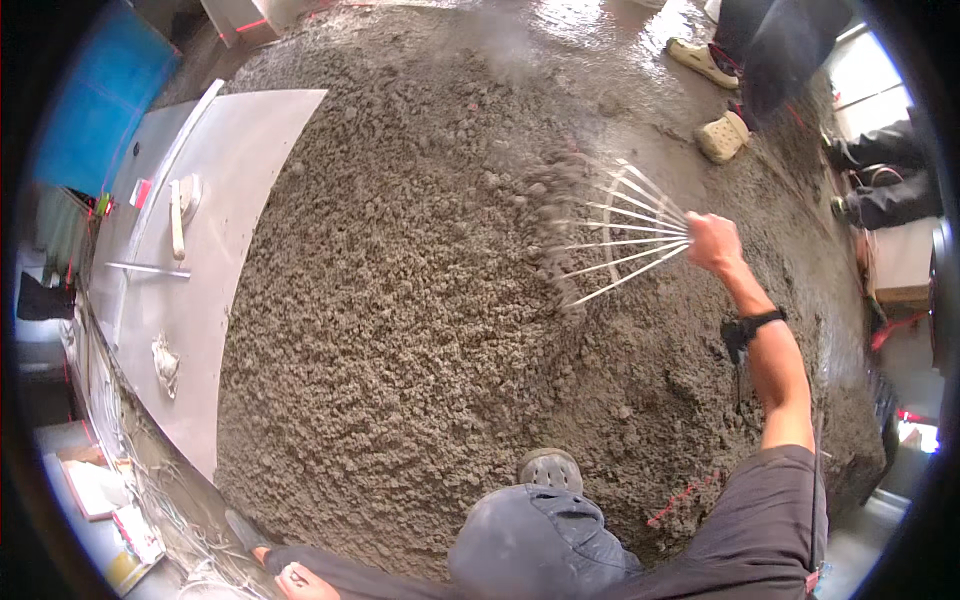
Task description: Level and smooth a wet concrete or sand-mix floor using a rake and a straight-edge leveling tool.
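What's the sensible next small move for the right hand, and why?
Probably one short leftward stroke of the fan rake held in the right hand: its blurred tine tips are at dark clumps, and the grey mix to their left looks coarse and lumpy, while the surface near the upper edge looks smooth and shiny.

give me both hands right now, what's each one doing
Right hand: closed, holding a fan-shaped rake where its prongs meet.
Left hand: partly cut off at the bottom edge; open or closed cannot be told.
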{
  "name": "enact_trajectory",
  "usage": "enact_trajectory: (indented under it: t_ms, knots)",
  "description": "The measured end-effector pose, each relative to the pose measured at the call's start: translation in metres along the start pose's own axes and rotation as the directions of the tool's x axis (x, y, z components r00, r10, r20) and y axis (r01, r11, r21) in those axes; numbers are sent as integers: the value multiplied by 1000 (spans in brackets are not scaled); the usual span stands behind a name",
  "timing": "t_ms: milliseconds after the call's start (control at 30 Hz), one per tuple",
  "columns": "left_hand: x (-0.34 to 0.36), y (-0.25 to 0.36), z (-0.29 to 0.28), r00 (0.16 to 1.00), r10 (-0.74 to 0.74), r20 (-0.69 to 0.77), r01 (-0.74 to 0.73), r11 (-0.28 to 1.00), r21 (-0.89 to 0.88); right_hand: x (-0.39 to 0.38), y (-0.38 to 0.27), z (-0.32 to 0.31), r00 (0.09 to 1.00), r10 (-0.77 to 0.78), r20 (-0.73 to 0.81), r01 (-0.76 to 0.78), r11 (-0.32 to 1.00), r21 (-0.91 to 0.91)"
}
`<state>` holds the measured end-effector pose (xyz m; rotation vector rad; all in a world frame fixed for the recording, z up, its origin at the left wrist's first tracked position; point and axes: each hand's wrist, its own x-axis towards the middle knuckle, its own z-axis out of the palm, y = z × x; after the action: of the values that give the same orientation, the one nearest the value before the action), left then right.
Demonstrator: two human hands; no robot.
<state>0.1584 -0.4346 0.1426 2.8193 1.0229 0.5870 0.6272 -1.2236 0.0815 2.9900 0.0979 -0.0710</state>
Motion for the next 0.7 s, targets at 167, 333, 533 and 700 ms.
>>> enact_trajectory:
  t_ms: [167, 333, 533, 700]
  knots:
    - [17, 18, 3, 968, 246, -53, -240, 966, 93, -63, -12, -12, 996, 82, -16, -81, 994, 76]
    - [32, 45, 6, 998, 67, 0, -67, 997, 45, -99, -125, -17, 982, -48, 184, -21, 935, 354]
    - [-2, -3, -33, 985, -51, -166, 57, 998, 29, -98, -357, -19, 858, -425, 288, 43, 619, 784]
    - [-29, -15, -62, 962, -121, -243, 127, 992, 7, -44, -511, -35, 652, -742, 155, 277, 423, 863]
